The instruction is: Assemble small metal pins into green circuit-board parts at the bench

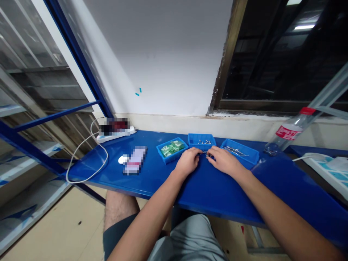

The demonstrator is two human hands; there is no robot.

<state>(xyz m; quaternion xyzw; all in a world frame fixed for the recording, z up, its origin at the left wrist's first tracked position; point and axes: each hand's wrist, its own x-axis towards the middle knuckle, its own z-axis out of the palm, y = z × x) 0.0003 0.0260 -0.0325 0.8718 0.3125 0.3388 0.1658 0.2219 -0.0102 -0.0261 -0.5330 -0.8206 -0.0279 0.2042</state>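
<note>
My left hand (188, 160) and my right hand (220, 158) are close together over the blue table (217, 195). Small metal pieces (207, 153) show between their fingertips; both hands have curled, closed fingers at these pieces, whose exact shape is too small to tell. Just behind my hands is a blue bin (201, 146) with short metal parts (205, 142). To the left sits a blue bin (168, 160) of green packets (172, 148). On the right, another blue bin (251, 156) holds long thin metal rods (235, 150).
A clear bottle (289, 132) with a red cap stands at the right. On the left are a blurred-out flat item (135, 161), a round white object (123, 159), a white power strip (116, 135) and a looping white cable (71, 159).
</note>
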